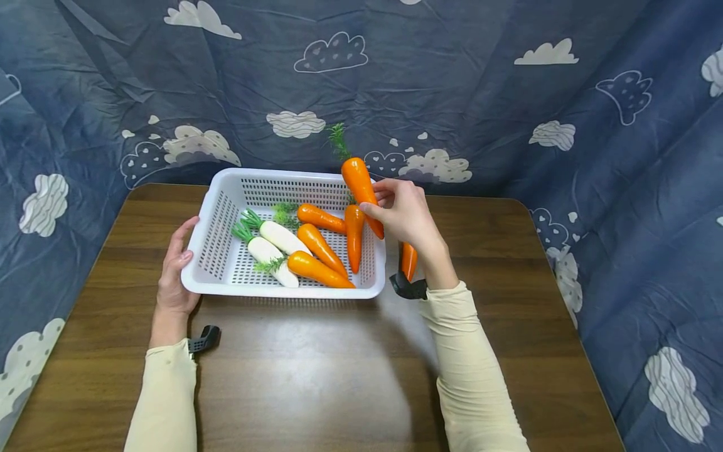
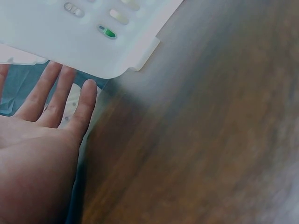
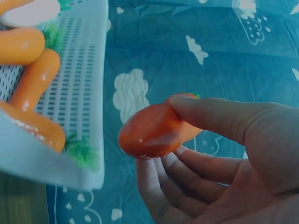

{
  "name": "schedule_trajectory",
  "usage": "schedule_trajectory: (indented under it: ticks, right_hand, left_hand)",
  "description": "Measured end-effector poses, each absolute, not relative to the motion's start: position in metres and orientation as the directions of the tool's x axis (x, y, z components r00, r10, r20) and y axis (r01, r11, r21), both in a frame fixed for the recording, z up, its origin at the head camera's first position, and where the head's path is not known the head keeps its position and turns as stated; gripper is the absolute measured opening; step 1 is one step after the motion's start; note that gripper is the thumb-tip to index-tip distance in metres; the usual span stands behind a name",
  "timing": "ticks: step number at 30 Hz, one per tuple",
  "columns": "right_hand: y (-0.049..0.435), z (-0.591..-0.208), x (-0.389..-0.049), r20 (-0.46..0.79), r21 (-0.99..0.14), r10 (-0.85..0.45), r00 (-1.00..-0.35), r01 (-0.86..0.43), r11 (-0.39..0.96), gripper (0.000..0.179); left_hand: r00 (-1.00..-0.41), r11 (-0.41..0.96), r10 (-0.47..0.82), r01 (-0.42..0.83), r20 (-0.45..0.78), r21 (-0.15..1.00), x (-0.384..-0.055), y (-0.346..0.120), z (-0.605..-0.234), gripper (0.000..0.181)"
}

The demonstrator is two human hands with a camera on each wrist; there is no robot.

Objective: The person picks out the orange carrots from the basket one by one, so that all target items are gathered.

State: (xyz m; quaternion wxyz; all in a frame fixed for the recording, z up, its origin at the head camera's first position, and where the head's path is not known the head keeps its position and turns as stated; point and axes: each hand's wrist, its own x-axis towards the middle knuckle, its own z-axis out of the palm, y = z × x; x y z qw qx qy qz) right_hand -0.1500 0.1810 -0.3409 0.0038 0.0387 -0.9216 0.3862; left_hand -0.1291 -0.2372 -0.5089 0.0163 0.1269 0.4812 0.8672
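A white plastic basket point(image 1: 282, 290) with slotted walls lies on the table. Two white radishes point(image 1: 285, 238) with green tops and several orange carrots point(image 1: 320, 270) are inside it. My right hand point(image 1: 405, 210) pinches another carrot point(image 1: 357, 179) between thumb and fingers, over the basket's right end. In the right wrist view, this carrot point(image 3: 152, 130) points its blunt orange end at the camera. At the basket's left end my left hand point(image 1: 176, 276) touches the outer side with extended fingers; in the left wrist view, the fingertips meet the basket wall point(image 2: 70, 42).
One more carrot point(image 1: 409, 260) lies on the wooden table point(image 1: 294, 376), partly hidden by the right wrist and its black camera mount point(image 1: 408, 286). Behind the table hangs a blue cloth point(image 1: 440, 75) with cloud prints.
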Motion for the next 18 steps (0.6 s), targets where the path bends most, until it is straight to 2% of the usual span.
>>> schedule_trajectory:
  ticks: [18]
  right_hand:
    - [0.248, -0.374, -0.137, 0.025, -0.733, 0.097, -0.995, 0.048, 0.678, 0.046]
  left_hand:
    - [-0.961, -0.560, 0.161, 0.100, 0.226, 0.822, -0.128, -0.237, -0.509, 0.067]
